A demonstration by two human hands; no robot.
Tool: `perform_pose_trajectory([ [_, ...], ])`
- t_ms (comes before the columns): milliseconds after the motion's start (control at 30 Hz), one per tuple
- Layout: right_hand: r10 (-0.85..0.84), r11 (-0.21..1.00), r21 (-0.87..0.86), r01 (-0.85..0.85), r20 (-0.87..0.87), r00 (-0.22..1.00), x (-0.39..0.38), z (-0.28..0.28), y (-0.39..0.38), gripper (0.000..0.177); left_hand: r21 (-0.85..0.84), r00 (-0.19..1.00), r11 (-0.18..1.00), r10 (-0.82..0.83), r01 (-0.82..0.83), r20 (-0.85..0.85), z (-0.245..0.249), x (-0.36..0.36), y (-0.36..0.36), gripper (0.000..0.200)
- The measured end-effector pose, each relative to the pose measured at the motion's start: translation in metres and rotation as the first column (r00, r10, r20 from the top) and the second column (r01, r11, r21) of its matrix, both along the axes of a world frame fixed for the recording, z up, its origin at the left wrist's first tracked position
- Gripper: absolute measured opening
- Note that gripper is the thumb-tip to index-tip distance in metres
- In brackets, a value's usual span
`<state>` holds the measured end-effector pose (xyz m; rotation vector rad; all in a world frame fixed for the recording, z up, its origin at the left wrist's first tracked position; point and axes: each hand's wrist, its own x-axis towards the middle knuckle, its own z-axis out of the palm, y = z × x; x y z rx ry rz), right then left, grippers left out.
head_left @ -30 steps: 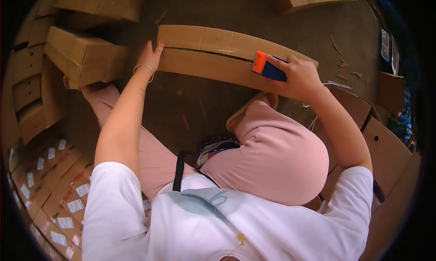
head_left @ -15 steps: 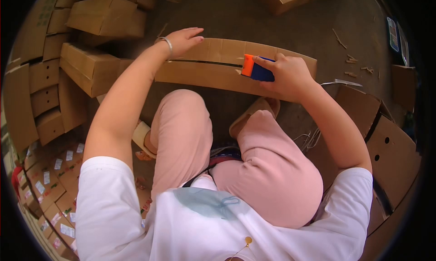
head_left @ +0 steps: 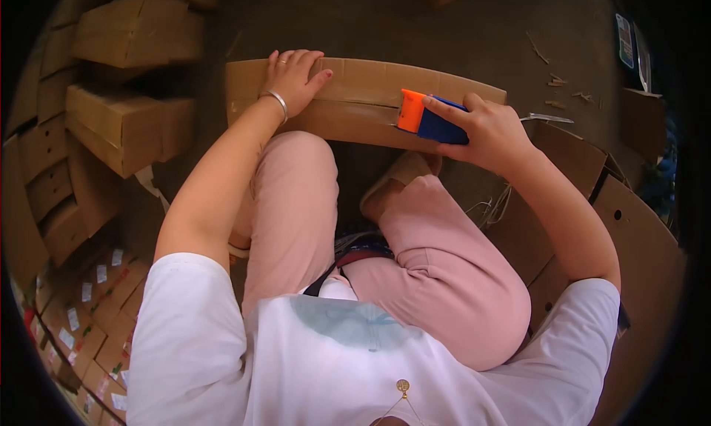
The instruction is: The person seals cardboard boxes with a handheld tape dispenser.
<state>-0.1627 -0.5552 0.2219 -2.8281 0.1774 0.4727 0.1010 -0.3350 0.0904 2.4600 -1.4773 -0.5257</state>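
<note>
A long, narrow cardboard box (head_left: 355,115) lies crosswise in front of my knees, its two top flaps meeting along a lengthwise seam. My left hand (head_left: 294,81) rests on the left part of the box, fingers stretched over the top and nothing held. In my right hand (head_left: 485,133) is an orange and blue tape dispenser (head_left: 443,122). Its orange end points left and sits at the seam on the right half of the box. Whether tape is stuck down there I cannot make out.
Cardboard boxes (head_left: 126,33) are stacked at the left. Lower left, more boxes (head_left: 89,337) carry white labels. At the right stand open cartons (head_left: 570,159), with white strapping (head_left: 498,207) beside them. Cardboard scraps (head_left: 557,81) litter the floor beyond.
My left hand has come down from above the box onto its top. The dark gap between the flaps has closed. My right hand and the tape dispenser have shifted slightly right.
</note>
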Motion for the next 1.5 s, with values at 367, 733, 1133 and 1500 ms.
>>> perform_pose_trajectory([
  [367,-0.118,0.980,-0.182,0.085,-0.178,0.977,-0.076,-0.008,-0.062,0.079,-0.239,0.961,0.970,0.027,0.041,0.274,-0.027,-0.001,-0.005,0.035],
  [733,-0.059,0.991,-0.108,0.073,0.134,0.989,-0.103,-0.042,-0.081,0.077,-0.188,0.964,0.980,-0.014,0.066,0.265,-0.021,0.005,-0.006,0.032],
  [1133,-0.122,0.991,0.079,0.106,0.251,0.960,0.004,-0.072,0.016,0.067,-0.025,0.995,0.997,-0.064,0.066,0.076,-0.011,0.069,0.026,0.033],
  [1500,-0.030,0.990,0.138,-0.010,0.281,0.959,-0.028,-0.069,-0.031,0.074,-0.164,0.987,0.981,-0.083,0.106,0.138,-0.002,-0.014,-0.016,0.037],
])
